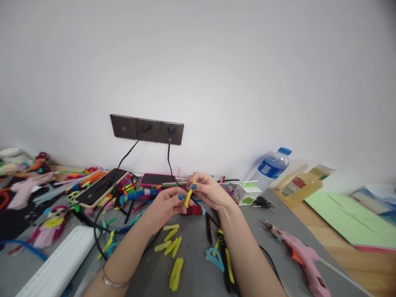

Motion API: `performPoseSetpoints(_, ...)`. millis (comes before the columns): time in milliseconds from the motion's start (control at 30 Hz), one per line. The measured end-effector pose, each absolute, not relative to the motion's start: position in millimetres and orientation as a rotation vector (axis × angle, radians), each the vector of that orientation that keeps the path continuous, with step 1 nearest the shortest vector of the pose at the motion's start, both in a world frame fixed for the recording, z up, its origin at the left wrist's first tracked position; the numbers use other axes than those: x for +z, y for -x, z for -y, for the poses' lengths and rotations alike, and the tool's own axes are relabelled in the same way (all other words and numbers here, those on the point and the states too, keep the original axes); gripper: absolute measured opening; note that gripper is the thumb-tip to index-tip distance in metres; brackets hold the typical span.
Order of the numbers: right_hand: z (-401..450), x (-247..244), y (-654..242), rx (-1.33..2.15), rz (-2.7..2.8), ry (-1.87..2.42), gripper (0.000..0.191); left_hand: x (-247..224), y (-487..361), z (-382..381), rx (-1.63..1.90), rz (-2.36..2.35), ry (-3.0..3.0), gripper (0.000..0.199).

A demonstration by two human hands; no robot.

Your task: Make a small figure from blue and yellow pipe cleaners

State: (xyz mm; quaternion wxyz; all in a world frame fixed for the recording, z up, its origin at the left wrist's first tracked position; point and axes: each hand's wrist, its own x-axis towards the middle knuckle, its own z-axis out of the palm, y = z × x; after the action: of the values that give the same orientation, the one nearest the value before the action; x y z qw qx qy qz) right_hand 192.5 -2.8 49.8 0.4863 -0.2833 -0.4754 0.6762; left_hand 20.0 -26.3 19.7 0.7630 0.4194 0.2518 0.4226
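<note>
A short yellow fuzzy strip is pinched between my two hands, above the grey work surface. My left hand grips its lower part between thumb and fingers. The upper end is between the thumb and fingertips of my right hand. Below my hands lie several short yellow pieces and a thicker folded yellow piece. A light blue loop lies beside a black and yellow tool, near my right forearm. Just behind my fingers is a dark red object.
On the right are a pink glue gun, a small white-green box, a water bottle and a yellow liquid bottle. At left are a phone, white bar and doll figure. Black cables hang from wall sockets.
</note>
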Motion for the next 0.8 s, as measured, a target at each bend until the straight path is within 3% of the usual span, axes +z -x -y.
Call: performPoseSetpoints(800,11,65,-195,1.297,1.439,0.970,0.024,17,-26,20,1.121,-0.809,-1.125,0.031)
